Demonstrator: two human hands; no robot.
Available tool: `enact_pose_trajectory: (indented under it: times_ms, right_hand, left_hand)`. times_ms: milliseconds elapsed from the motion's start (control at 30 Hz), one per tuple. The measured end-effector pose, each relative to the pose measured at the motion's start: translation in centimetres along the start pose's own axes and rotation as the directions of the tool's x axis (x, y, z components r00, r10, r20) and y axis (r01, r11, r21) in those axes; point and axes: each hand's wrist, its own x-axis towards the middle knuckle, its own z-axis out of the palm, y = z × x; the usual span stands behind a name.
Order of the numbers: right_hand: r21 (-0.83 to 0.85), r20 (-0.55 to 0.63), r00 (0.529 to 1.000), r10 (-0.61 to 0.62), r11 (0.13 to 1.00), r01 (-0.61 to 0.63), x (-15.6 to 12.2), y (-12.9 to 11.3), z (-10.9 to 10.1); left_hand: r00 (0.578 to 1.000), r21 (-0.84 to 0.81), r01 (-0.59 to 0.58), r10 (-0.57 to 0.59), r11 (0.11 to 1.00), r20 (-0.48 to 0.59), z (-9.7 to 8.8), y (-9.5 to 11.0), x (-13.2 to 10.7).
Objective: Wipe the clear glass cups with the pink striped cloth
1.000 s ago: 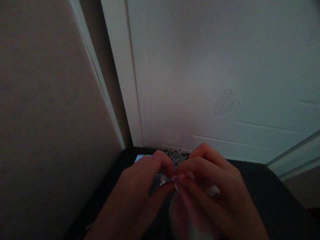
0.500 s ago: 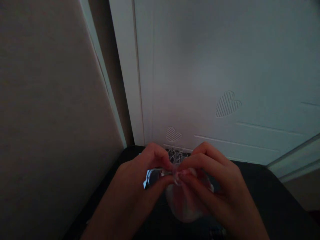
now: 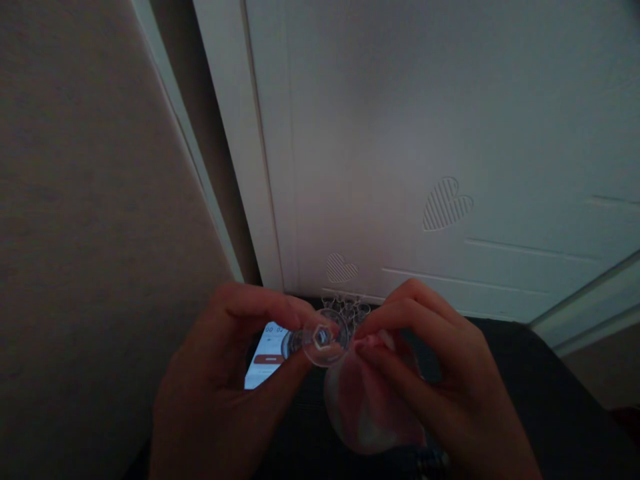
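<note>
My left hand [image 3: 220,373] grips a small clear stemmed glass [image 3: 326,339] between thumb and fingers. Its round foot and faceted stem face me, and the bowl lies toward my palm. A bunched pink and white cloth [image 3: 370,407] hangs from my right hand [image 3: 445,367], pinched between thumb and fingertips just right of the glass's foot. Whether the cloth touches the foot's edge is hard to tell in the dim light. Several clear stemmed glasses [image 3: 349,307] stand behind my hands at the back of the dark table [image 3: 525,387].
A lit phone [image 3: 265,367] lies on the table, partly covered by my left hand. Behind the table rises a white panel [image 3: 400,167] with heart reliefs, and a wall [image 3: 100,200] borders the left. A small dark object [image 3: 430,460] sits at the near edge.
My left hand has drawn left and turned the glass so its foot faces me. The cloth has come off the glass's end and hangs looser from my right hand. More of the phone shows.
</note>
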Motion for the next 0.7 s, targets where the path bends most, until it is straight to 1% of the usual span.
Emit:
enact_pose_trajectory:
  times_ms: [33,100,167,200,267,400,500,600,700]
  right_hand:
    - [-0.007,0.000,1.000,0.009,1.000,-0.009,0.0,0.0,-0.1]
    - [-0.016,-0.011,1.000,0.014,1.000,-0.014,0.1,0.0,-0.2]
    - [-0.009,-0.023,1.000,0.008,1.000,-0.008,0.0,0.0,-0.3]
    - [-0.001,-0.026,1.000,0.005,1.000,-0.005,0.0,-0.1,-0.3]
    - [0.014,-0.030,1.000,0.005,1.000,-0.005,-0.1,-0.1,-0.4]
    - [0.037,-0.035,0.999,0.003,0.999,-0.002,-0.2,-0.2,-0.4]
    - [0.041,-0.040,0.999,0.002,0.999,0.000,0.0,-0.3,-0.2]
    - [0.035,-0.047,0.999,-0.006,0.999,0.007,0.0,-0.5,-0.1]
    - [0.028,-0.067,0.998,-0.007,1.000,0.009,-0.1,-0.7,-0.1]
  left_hand:
    - [0.999,-0.066,-0.013,0.011,0.998,-0.039,0.3,0.1,-0.1]
    - [0.988,-0.170,-0.081,0.057,0.982,-0.143,0.9,0.1,-0.1]
    - [0.984,-0.198,-0.096,0.062,0.976,-0.169,1.1,-0.1,0.0]
    - [0.984,-0.205,-0.104,0.071,0.973,-0.165,1.1,-0.3,0.0]
    - [0.990,-0.242,-0.091,0.062,0.966,-0.123,0.8,-0.7,0.2]
    - [1.000,-0.417,0.003,-0.015,0.909,-0.025,0.2,-1.2,0.3]
    - [0.999,-0.503,0.048,-0.037,0.863,0.032,0.0,-1.4,0.3]
    - [0.992,-0.567,0.128,-0.118,0.813,0.055,0.0,-1.5,0.3]
    - [0.980,-0.596,0.190,-0.186,0.780,0.068,0.3,-1.4,0.3]
